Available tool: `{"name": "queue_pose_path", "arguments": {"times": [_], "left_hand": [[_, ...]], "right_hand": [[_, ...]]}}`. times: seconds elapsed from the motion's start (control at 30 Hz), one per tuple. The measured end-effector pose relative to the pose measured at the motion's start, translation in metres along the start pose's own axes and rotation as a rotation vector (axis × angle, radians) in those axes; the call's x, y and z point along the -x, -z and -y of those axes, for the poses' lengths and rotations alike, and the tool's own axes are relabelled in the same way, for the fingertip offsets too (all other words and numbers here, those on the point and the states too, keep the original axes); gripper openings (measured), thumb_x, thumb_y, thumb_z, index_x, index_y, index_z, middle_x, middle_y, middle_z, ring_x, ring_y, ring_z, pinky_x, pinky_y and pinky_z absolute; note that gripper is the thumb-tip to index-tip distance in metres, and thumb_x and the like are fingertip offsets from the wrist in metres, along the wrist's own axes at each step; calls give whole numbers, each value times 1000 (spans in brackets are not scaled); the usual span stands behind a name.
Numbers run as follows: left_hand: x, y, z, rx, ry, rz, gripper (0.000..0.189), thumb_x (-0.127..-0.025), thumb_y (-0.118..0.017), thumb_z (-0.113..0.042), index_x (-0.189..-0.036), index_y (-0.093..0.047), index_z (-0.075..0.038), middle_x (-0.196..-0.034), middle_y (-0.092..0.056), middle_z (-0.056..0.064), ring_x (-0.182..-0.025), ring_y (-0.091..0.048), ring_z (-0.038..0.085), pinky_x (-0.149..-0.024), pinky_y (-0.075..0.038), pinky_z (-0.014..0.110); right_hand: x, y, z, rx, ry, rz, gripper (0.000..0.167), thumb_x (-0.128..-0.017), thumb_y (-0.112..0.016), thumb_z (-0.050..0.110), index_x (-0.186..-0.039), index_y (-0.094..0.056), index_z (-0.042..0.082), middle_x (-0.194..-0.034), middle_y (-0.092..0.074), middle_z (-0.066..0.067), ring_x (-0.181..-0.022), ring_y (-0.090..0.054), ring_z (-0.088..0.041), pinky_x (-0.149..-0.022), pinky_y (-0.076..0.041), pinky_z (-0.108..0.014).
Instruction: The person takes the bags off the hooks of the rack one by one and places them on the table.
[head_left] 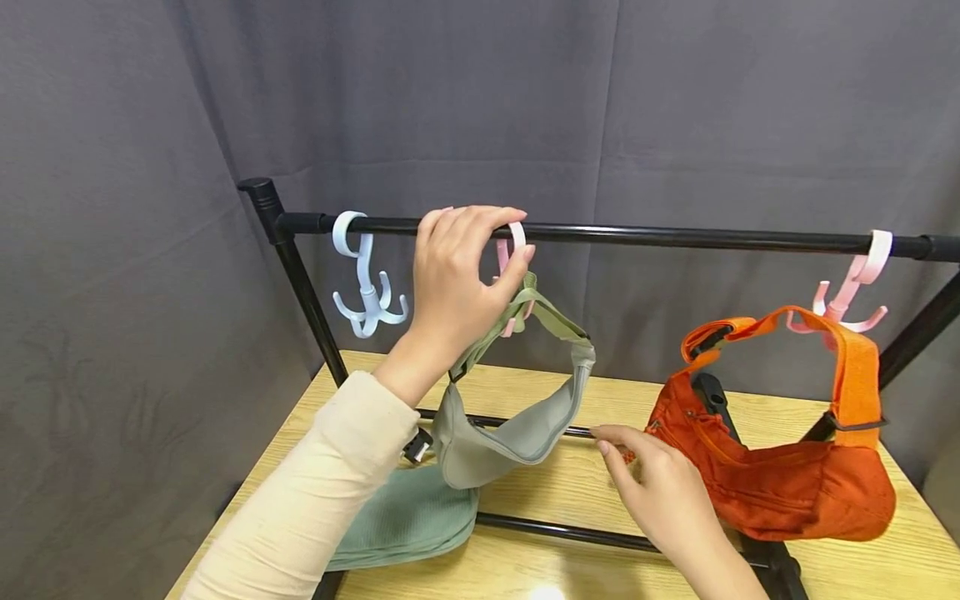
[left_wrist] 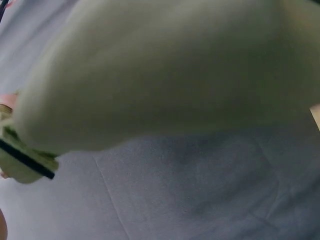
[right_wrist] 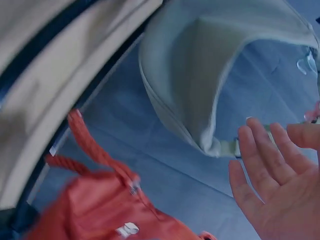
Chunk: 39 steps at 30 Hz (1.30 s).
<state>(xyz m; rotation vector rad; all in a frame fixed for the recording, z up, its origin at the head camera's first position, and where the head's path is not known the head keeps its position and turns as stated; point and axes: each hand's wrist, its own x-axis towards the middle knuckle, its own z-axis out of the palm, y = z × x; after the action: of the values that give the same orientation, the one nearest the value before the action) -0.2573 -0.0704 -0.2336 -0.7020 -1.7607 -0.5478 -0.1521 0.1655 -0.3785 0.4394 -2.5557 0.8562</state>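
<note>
A person's left hand (head_left: 461,271) reaches up to a black rail (head_left: 675,237), its grip closed to a pinch, thumb and fingers around the curled top of a pink hook (head_left: 517,237). From that hook a grey-green bag (head_left: 468,458) hangs by its green strap (head_left: 558,318), above the wooden tabletop (head_left: 547,567). The right hand (head_left: 663,487) holds nothing; its fingers are extended, thumb apart, between this bag and an orange bag (head_left: 780,492), which hangs from another pink hook to the right. A pale blue hook (head_left: 367,304) is on the rail at left. The left wrist view is mostly blocked by the sleeve.

If the curl is not fully seated, loosening the pinch could let hook and bag drop. A tug or swing of the bag could twist the hook or slide the strap off its prong. The right hand, moving carelessly, could knock the orange bag.
</note>
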Motion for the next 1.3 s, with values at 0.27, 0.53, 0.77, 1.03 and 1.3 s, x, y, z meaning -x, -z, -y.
{"name": "queue_pose_path", "arguments": {"times": [0.27,0.53,0.77,1.03,1.3], "left_hand": [[-3,3,-1,-1,-18,-7,27,-93,-65,-29,-114,-70,-12,-108,-70,0,-103,-61,19,-102,-35,38],[-4,0,-5,13,-21,15,30,-94,-64,-33,-115,-70,-12,-109,-70,0,-103,-61,19,-104,-34,38],[-2,0,-7,19,-7,21,30,-92,-67,-31,-115,-71,-12,-109,-71,0,-104,-61,18,-104,-33,37],[-1,0,-9,21,-11,15,30,-92,-68,-31,-115,-71,-12,-108,-71,0,-103,-61,19,-105,-34,39],[-1,1,-9,13,-9,21,30,-93,-66,-32,-116,-70,-12,-110,-71,1,-105,-61,19,-105,-34,40]], "right_hand": [[-24,29,3,85,106,-50,20,-97,-65,19,-115,-73,16,-105,-73,-1,-93,-68,-23,-70,-53,-47],[-37,43,8,155,192,-116,18,-94,-67,15,-112,-73,15,-99,-73,0,-83,-67,-20,-63,-52,-45],[-53,53,22,176,245,-126,22,-92,-70,15,-114,-72,15,-106,-72,-5,-95,-68,-27,-70,-55,-49],[-73,60,42,193,324,-132,22,-92,-70,16,-114,-72,13,-106,-72,-4,-95,-67,-26,-70,-55,-48],[-97,59,51,238,372,-68,29,-90,-73,15,-117,-68,10,-107,-70,-6,-90,-67,-25,-66,-54,-44]]}}
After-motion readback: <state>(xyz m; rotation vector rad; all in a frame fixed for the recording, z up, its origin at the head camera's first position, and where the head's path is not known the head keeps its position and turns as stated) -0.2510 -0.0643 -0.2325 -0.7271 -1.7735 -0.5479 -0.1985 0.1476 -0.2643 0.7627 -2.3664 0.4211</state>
